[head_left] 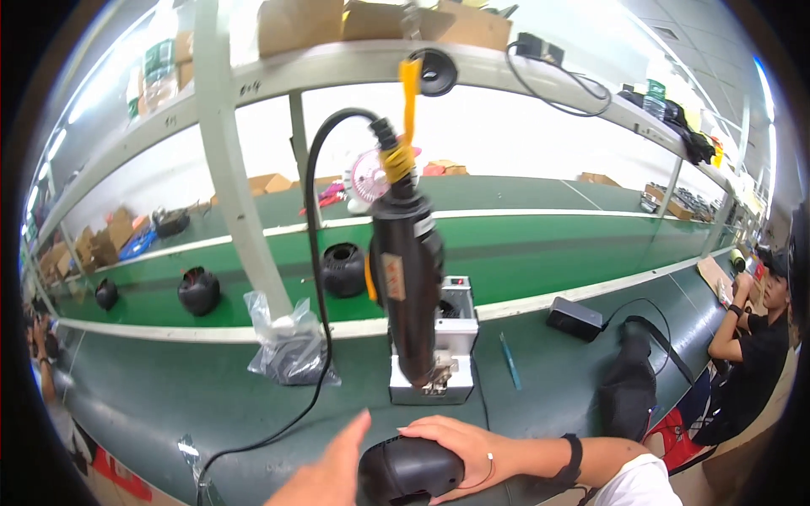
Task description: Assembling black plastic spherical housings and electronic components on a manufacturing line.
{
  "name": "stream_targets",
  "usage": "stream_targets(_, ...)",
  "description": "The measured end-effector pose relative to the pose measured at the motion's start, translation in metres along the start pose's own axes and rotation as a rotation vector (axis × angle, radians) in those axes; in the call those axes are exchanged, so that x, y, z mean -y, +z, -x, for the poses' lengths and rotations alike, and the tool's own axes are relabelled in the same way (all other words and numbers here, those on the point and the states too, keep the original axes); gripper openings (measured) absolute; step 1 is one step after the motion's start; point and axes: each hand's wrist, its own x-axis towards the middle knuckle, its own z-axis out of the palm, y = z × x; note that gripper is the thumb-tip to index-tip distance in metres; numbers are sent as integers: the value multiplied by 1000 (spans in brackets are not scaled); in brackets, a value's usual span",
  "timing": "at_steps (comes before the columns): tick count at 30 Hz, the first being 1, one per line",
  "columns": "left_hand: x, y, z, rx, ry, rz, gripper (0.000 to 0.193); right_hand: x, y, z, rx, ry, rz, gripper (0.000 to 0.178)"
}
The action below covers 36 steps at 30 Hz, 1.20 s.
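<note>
My right hand (pixel 460 447) is closed around a black rounded plastic housing (pixel 405 468) at the lower middle, its fingers over the top and side. Just left of the housing is my left hand (pixel 329 472), somewhat blurred, fingers stretched out and holding nothing. Above both hands an electric screwdriver (pixel 405 261) hangs tip down from a yellow strap, and its black cable loops to the left. Behind the screwdriver's tip stands a small white and black screw feeder (pixel 456 337), partly hidden by it.
On the green conveyor belt (pixel 523 253) stand several round black housings (pixel 199 292). The bench holds a clear bag of dark parts (pixel 291 354), a teal pen-like tool (pixel 510 361), a dark box (pixel 576 319) and a black bag (pixel 629 388). A co-worker (pixel 751 346) sits at right.
</note>
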Motion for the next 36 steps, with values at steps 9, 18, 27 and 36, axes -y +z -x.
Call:
stream_targets(9, -43, -22, -122, -344, 88, 398, 66, 7, 28, 18, -247, 43, -48, 103)
stream_targets(18, 4, -77, -101, -555, 514, 829, 76, -19, 22, 10, -388, -13, 147, 105)
stream_targets(27, 4, -58, -92, 212, 812, 1166, 83, -26, 22, 10, -388, -6, -53, 94)
stream_targets(36, -9, 2, -95, -311, 545, 1209, 43, -24, 38, 11, -418, -34, -118, 97)
